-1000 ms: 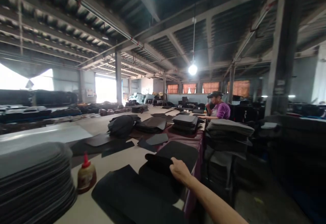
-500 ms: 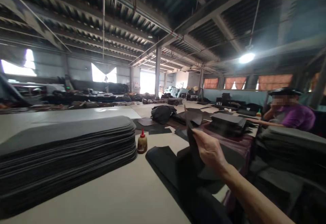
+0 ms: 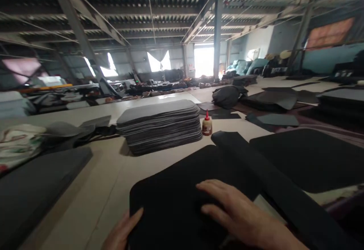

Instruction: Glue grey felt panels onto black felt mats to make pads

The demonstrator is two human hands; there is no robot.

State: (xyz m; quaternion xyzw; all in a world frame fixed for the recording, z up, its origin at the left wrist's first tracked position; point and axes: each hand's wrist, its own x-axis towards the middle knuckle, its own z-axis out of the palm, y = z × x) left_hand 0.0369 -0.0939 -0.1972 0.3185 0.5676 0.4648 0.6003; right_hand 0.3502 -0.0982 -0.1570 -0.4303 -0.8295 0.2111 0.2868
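A dark sheet with rounded corners [image 3: 167, 193] lies in front of me, partly over the pale table. My left hand [image 3: 123, 229] is at its left edge, thumb on top and the other fingers mostly out of sight, pinching the edge. Over the middle of the sheet is my right hand [image 3: 227, 206], fingers apart and slightly bent; whether it presses on the surface I cannot tell. A long dark strip [image 3: 256, 162] runs diagonally on the right, and another dark sheet [image 3: 309, 159] lies beyond it.
A thick stack of grey sheets [image 3: 162, 128] stands ahead, with a red-tipped glue bottle [image 3: 207, 125] beside it. Another dark stack [image 3: 42, 181] is at left, near a patterned cloth [image 3: 21, 143]. A bundled dark piece [image 3: 227, 96] lies farther back.
The view has swung left, and the co-worker is out of frame. My right hand has lowered from the raised dark piece onto or over the sheet. My left hand has come into view.
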